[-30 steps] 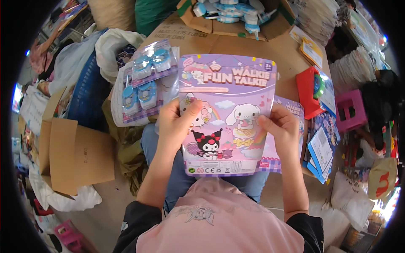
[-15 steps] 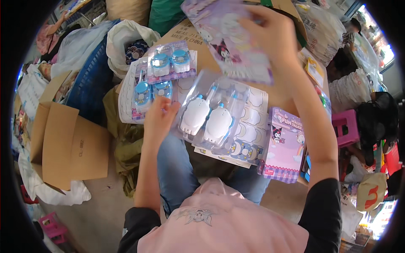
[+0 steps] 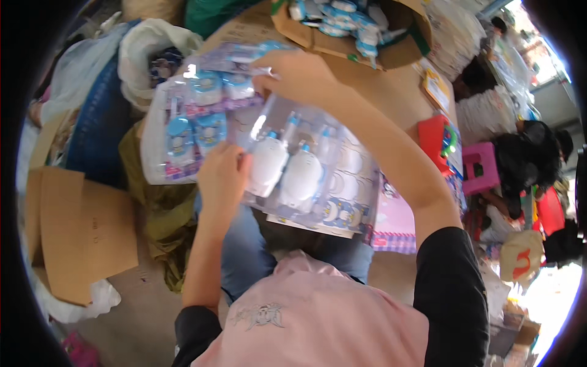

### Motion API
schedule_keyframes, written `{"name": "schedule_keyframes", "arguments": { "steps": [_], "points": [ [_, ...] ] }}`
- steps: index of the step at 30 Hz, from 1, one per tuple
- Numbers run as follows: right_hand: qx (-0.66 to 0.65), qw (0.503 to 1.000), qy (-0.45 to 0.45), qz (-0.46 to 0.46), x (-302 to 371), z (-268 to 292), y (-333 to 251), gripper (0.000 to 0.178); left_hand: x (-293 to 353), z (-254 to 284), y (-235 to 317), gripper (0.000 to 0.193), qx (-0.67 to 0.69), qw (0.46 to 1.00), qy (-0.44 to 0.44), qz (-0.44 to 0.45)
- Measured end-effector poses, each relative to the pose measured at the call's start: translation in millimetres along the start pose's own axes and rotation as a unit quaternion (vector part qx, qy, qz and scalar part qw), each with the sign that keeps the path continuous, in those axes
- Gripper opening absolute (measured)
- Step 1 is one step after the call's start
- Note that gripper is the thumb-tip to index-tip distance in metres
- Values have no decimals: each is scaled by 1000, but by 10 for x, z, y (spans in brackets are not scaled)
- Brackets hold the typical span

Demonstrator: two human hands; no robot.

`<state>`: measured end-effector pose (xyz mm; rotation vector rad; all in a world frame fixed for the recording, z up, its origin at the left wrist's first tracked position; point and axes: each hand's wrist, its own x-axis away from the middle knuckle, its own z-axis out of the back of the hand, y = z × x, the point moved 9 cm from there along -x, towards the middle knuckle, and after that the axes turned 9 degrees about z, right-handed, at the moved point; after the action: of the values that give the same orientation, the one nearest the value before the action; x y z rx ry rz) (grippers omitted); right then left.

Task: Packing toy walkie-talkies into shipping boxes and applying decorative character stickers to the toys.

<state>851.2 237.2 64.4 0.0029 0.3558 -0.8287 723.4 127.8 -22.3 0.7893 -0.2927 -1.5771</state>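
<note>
My right hand (image 3: 296, 73) reaches across to the far left of the work surface, its fingers closed on a purple carded blister pack (image 3: 229, 58) above other packs. Beneath lie packs with pairs of blue-and-white toy walkie-talkies (image 3: 208, 88). My left hand (image 3: 221, 180) is closed, thumb and fingers pinching at the left edge of a clear plastic blister tray (image 3: 330, 165). Inside that tray sit two white toy walkie-talkies (image 3: 269, 165) with blue tips. Under it lies a printed sheet (image 3: 351, 211) with moon shapes.
A cardboard box (image 3: 306, 37) of loose blue-and-white toys stands at the far side. Purple printed cards (image 3: 394, 229) lie at the right, near a red item (image 3: 433, 140). At the left are an open carton (image 3: 98, 235), a blue basket (image 3: 98, 128) and a white bag (image 3: 137, 58).
My right hand has swung from the far right to the left, carrying the purple pack onto the others. My left hand now meets the tray's edge. The whole view has shifted slightly.
</note>
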Motion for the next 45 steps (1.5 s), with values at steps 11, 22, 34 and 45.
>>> {"name": "schedule_keyframes", "arguments": {
  "steps": [11, 22, 34, 45],
  "points": [
    [41, 894, 0, -446, 3511, 283, 569, 85, -138, 126, 432, 6, -16, 995, 46, -88],
    [136, 933, -14, -333, 3194, 228, 8, 19, -288, 63, 174, 27, 168, 982, -90, 11],
    [6, 912, -46, -408, 3434, 105, 55, 20, -254, -102, 158, 18, 164, 965, -191, 75],
    [107, 923, -39, -368, 3355, 180, -92, 52, -244, -89, 115, 21, 545, 781, -128, 276]
  ]
}}
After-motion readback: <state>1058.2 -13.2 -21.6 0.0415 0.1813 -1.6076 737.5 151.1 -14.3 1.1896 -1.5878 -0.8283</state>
